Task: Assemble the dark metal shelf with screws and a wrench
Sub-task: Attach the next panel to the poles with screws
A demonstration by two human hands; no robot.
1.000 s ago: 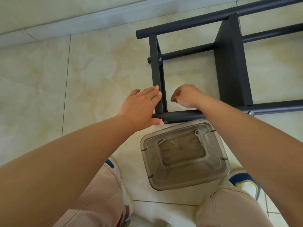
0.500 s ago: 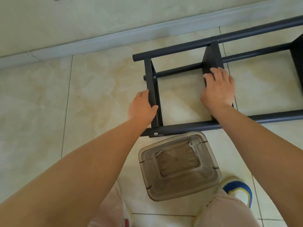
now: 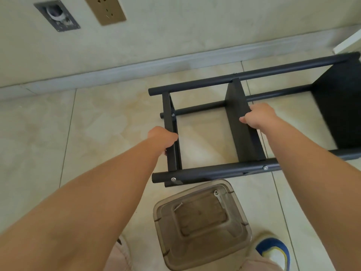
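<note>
- Dark metal shelf (image 3: pixel 242 171) lies on its side on the beige tile floor (image 3: pixel 109 122), just off the baseboard; long round tubes run left to right, flat panels stand crosswise between them.
- Left hand (image 3: pixel 162 138) grips the end crossbar (image 3: pixel 170 133) at the shelf's left end, fingers curled round it.
- Right hand (image 3: pixel 258 116) grips the top edge of the middle panel (image 3: pixel 241 122), thumb on the near face, fingers wrapped over the far side.
- Silver screw heads show on the near tube: one screw (image 3: pixel 173 179) at the left corner, a second further right, beside the right forearm.
- Clear plastic container (image 3: pixel 201 223) sits on the floor just in front of the near tube, between the person's feet.
- Inside it: a small wrench (image 3: pixel 219 197) lies along the right wall, a loose screw at the upper left.
- Wall behind carries a brass-coloured socket plate (image 3: pixel 105 9) and a grey plate with a round opening.
</note>
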